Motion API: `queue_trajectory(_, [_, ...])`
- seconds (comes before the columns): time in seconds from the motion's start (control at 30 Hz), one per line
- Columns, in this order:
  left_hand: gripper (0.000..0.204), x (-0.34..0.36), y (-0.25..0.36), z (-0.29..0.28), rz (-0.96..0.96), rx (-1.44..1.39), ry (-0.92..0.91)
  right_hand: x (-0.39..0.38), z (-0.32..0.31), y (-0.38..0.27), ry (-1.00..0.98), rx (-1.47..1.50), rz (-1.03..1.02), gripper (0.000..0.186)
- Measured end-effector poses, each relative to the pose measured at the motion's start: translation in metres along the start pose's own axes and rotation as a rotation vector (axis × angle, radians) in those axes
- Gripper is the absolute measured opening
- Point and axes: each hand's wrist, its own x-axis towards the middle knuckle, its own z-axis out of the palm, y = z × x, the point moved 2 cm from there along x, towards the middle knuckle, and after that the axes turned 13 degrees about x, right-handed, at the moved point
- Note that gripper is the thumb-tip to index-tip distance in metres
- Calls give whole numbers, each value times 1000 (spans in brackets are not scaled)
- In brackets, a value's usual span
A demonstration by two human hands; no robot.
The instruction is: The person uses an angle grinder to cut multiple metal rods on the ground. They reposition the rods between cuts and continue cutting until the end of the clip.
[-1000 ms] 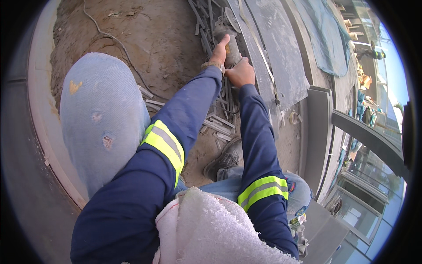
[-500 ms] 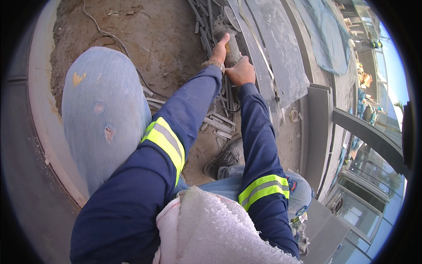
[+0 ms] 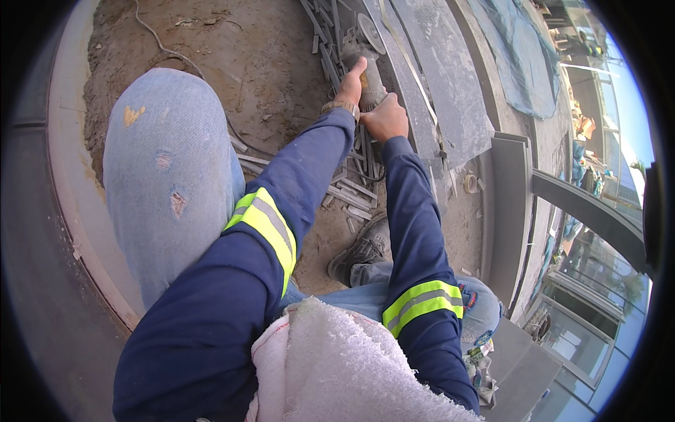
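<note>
Both my hands grip a dusty angle grinder (image 3: 367,76), held at arm's length near the top middle. My left hand (image 3: 349,86) closes round its body from the left, thumb lying along the top. My right hand (image 3: 387,118) is wrapped round the rear end. The round disc (image 3: 371,34) sits at the grinder's far end, by the edge of a grey slab (image 3: 450,84). Whether the disc touches the slab I cannot tell. A thin metal-looking strip (image 3: 411,70) lies lengthwise along the slab.
Cut grey strips (image 3: 351,197) lie heaped on the dirt below the grinder. A cable (image 3: 165,49) runs across the ground at the left. A roll of tape (image 3: 470,184) lies right of my forearm, near a grey metal frame (image 3: 510,204). Blue sheeting (image 3: 524,63) covers part of the far right.
The grinder and both hands stay in nearly the same place, with the disc only slightly shifted. My left knee appears a little further right and higher.
</note>
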Motion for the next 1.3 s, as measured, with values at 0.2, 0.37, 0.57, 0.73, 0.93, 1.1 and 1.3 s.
queue_trajectory(0.2, [52,8,-7,-9,43,21,-1,-7,-1,-3,-9,5,3,86])
queue_trajectory(0.37, [53,1,-11,-6,3,30,-25,-11,-2,2,-3,18,5,86])
queue_trajectory(0.57, [55,1,-14,-7,13,30,-7,-12,-1,4,-12,-32,8,88])
queue_trajectory(0.73, [55,5,-18,-8,37,60,27,-14,-3,6,-6,11,-17,86])
queue_trajectory(0.93, [59,3,-15,-10,-35,66,41,-14,-1,3,-3,9,-11,86])
queue_trajectory(1.1, [57,-3,-13,-4,-42,51,-4,-11,-2,5,2,9,9,85])
queue_trajectory(1.3, [54,35,-20,-21,80,87,73,-5,-2,-6,0,-7,10,81])
